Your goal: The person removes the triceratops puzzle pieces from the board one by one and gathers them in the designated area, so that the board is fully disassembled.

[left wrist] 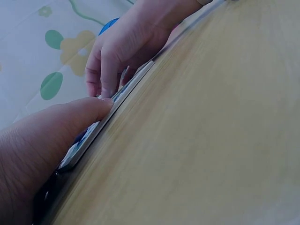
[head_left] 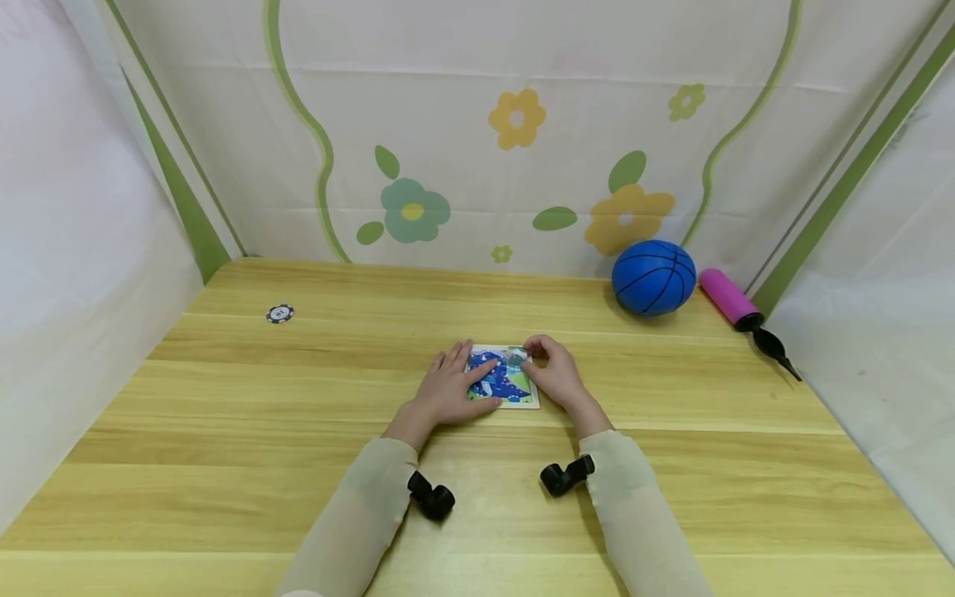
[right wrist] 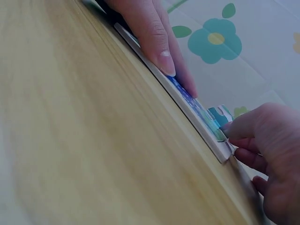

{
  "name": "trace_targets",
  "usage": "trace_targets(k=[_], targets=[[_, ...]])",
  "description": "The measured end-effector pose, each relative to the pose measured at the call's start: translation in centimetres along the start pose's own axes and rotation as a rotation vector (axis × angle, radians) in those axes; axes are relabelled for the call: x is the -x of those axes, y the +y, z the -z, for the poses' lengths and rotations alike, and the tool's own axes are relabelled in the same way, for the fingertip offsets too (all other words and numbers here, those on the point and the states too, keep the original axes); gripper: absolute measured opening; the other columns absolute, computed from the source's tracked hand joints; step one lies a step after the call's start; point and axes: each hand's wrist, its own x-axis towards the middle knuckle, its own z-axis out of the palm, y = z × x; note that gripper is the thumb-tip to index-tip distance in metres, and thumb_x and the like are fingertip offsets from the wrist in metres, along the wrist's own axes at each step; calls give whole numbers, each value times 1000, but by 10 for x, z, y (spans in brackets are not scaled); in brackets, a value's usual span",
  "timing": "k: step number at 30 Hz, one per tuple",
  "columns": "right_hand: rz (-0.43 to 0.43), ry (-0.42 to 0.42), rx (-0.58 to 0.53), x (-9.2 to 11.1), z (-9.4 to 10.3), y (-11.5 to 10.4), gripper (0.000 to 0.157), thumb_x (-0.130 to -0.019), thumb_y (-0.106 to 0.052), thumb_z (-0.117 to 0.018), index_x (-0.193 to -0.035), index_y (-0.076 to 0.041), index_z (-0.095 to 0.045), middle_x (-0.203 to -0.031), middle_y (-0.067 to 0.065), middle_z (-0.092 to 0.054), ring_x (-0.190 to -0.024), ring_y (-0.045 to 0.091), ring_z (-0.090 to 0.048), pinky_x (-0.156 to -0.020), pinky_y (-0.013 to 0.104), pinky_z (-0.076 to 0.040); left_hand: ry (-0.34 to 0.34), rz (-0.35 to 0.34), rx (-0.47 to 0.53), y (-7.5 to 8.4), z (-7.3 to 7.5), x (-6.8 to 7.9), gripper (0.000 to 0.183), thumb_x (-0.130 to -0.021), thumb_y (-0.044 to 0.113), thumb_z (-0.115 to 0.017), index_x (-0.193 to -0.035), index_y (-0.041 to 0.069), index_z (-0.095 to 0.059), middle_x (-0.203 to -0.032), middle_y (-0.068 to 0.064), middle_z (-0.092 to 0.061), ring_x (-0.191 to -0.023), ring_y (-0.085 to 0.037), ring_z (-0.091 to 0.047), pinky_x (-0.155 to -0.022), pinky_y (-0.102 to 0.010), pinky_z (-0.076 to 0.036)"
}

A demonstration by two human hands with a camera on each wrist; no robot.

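A small jigsaw puzzle [head_left: 515, 388] with a mostly blue picture in a pale frame lies flat on the wooden table. Over its left side my left hand [head_left: 448, 391] is spread, thumb and fingers straight and resting on it. My right hand [head_left: 555, 375] is at the upper right corner, pinching a teal and white puzzle piece [right wrist: 219, 116] between thumb and fingers. In the right wrist view that piece stands tilted up from the puzzle's surface. The left wrist view shows the puzzle edge-on, with the left thumb [left wrist: 96, 110] along its near edge; the piece is mostly hidden there.
A blue basketball [head_left: 653, 278] sits at the back right, beside a pink and black hand pump [head_left: 731, 300]. Far to the left lies a black and white poker chip [head_left: 279, 313]. A flower-printed cloth [head_left: 462, 124] hangs behind the table.
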Motion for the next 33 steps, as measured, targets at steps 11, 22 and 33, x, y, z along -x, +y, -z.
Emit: trace_targets(k=[11, 22, 33], targets=[[-11, -12, -37, -1, -1, 1, 25, -79, -2, -59, -104, -2, -56, -87, 9, -54, -80, 20, -49, -72, 31, -41, -1, 0, 5, 1, 2, 1, 69, -78, 63, -38, -136, 28, -28, -142, -15, -7, -128, -28, -2, -100, -46, -6], [-46, -42, -58, -3, 2, 1, 28, -80, -2, -59, -107, 0, -58, -86, 9, -56, -79, 20, -50, -70, 30, -43, -8, 4, 35, 1, 5, 4, 69, -78, 63, -39, -136, 27, -28, -142, -15, -6, -128, -28, -1, -100, -46, -4], [-71, -44, -158, -2, 31, 4, 29, -80, -6, -60, -109, -2, -58, -93, 11, -56, -83, 20, -48, -68, 23, -42, -6, 6, 29, 0, 0, 1, 70, -77, 64, -39, -136, 29, -27, -142, -14, -5, -128, -27, 0, -100, -45, -3]])
